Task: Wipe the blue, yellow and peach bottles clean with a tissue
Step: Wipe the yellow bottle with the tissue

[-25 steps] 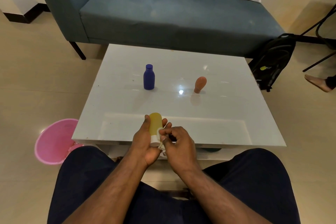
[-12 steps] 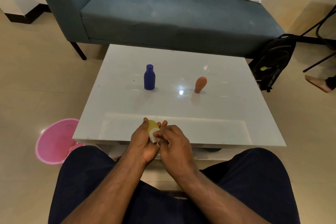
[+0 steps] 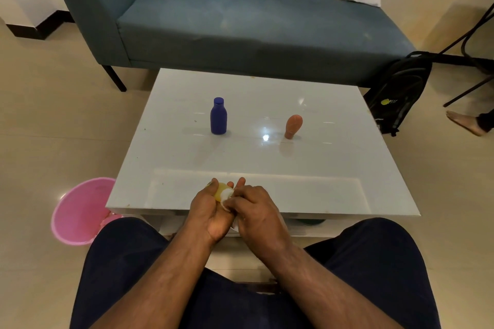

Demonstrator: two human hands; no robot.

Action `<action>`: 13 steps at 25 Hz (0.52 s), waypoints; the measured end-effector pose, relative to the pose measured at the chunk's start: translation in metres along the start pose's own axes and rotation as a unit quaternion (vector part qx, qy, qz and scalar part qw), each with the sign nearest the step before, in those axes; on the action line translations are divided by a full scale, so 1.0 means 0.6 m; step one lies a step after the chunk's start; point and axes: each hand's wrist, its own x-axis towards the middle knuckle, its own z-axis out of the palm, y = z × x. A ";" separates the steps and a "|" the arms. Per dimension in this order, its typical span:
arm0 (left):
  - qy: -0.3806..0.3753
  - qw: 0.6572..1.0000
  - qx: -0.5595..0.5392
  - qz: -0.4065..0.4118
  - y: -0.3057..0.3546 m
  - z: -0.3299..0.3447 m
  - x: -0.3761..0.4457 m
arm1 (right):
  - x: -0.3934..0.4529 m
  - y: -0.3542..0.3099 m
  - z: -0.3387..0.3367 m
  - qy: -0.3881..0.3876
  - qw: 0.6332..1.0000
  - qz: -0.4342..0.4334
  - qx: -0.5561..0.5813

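At the table's (image 3: 165,163) near edge, our left hand (image 3: 208,211) curls around the yellow bottle (image 3: 220,191) while our right hand (image 3: 256,211) pinches the tissue (image 3: 227,195) against it. The blue bottle (image 3: 218,116) and the peach bottle (image 3: 293,126) stand mid-table, well apart.

Both forearms converge, left hand (image 3: 211,211) and right hand (image 3: 256,211) touching, fingers (image 3: 242,181) curled.
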 end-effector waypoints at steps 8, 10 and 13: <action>-0.052 0.997 0.051 -0.013 0.000 0.016 -0.013 | 0.021 -0.001 -0.025 0.019 0.960 0.208 0.186; -0.068 0.991 0.114 -0.023 -0.006 0.022 -0.024 | 0.037 0.018 -0.031 0.025 0.958 0.231 0.166; -0.096 0.974 0.201 -0.031 -0.018 0.027 -0.033 | 0.067 0.041 -0.037 0.019 0.962 0.250 0.108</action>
